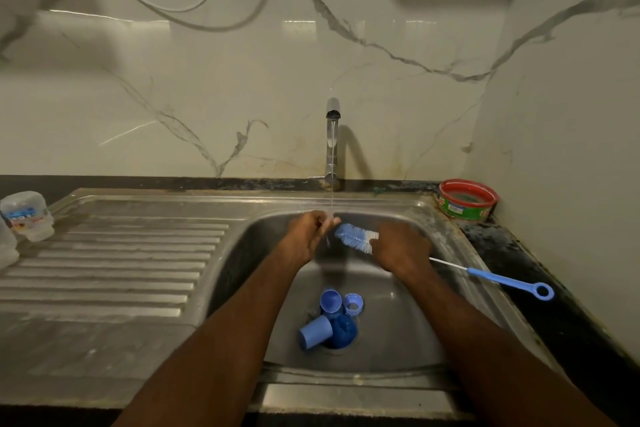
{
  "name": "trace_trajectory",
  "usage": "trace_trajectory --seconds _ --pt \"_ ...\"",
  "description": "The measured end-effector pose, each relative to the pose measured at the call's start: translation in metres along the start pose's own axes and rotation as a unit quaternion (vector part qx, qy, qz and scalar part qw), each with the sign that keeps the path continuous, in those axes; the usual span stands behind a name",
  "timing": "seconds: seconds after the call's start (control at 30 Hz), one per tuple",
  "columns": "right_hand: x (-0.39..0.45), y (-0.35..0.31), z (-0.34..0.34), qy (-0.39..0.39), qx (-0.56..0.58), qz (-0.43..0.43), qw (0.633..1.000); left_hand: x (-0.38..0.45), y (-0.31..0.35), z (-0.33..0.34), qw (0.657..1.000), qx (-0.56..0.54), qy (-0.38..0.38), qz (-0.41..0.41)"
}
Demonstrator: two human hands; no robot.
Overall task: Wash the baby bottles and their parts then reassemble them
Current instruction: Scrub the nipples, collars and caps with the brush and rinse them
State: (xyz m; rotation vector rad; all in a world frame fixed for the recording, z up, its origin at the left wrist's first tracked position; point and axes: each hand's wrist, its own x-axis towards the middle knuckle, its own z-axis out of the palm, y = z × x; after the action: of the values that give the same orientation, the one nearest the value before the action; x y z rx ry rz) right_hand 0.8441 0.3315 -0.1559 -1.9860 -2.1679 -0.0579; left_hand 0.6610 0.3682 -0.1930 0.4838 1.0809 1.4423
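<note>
Right hand grips the bottle brush by its wire, just behind the bristles. Left hand is curled round something small under the water from the tap; I cannot tell what. Blue bottle parts lie in the sink by the drain. 1 clear bottle stands upside down on the drainboard.

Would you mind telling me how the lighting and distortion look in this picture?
Head view: dim, warm light; glare streaks on the wall tiles; the tap casts a dark shadow to its right; wide-angle bending curves the sink edges; the upper corners are blurred.
</note>
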Motion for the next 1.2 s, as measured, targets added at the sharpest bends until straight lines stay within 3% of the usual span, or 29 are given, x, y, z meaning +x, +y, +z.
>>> trace_trajectory --seconds 0.2,0.4,0.5,0.6,0.77,0.9,1.0,1.1,1.2 --pt "-0.007 -0.002 -0.008 0.037 0.033 0.01 0.999 -0.001 0.003 0.006 0.999 -0.035 0.02 -0.018" --pt "-0.015 -0.005 -0.026 0.126 0.109 0.005 0.986 0.009 -0.006 0.006 0.996 0.078 0.048 0.013" --pt "-0.021 -0.021 -0.029 0.145 0.081 -0.039 0.985 -0.002 -0.005 0.011 0.987 0.124 0.049 0.094" --pt "-0.019 -0.034 -0.027 0.123 0.033 -0.032 0.991 -0.011 -0.011 0.013 0.95 0.232 0.036 0.203" --pt "-0.004 -0.04 -0.031 0.132 0.051 -0.013 0.99 -0.02 -0.007 0.011 0.91 0.295 0.041 0.288" --pt "-0.007 -0.042 -0.03 0.109 0.049 -0.027 0.992 -0.018 -0.005 0.012 0.897 0.311 0.143 0.278" --pt "-0.018 -0.041 -0.025 0.09 0.017 -0.051 0.994 -0.012 -0.003 0.009 0.897 0.328 0.192 0.225" --pt "-0.021 -0.038 -0.022 0.084 0.014 -0.043 0.995 -0.007 -0.009 0.009 0.9 0.339 0.19 0.2" --pt "-0.013 -0.04 -0.021 0.086 0.03 -0.03 0.995 -0.012 -0.016 0.015 0.912 0.342 0.095 0.204"
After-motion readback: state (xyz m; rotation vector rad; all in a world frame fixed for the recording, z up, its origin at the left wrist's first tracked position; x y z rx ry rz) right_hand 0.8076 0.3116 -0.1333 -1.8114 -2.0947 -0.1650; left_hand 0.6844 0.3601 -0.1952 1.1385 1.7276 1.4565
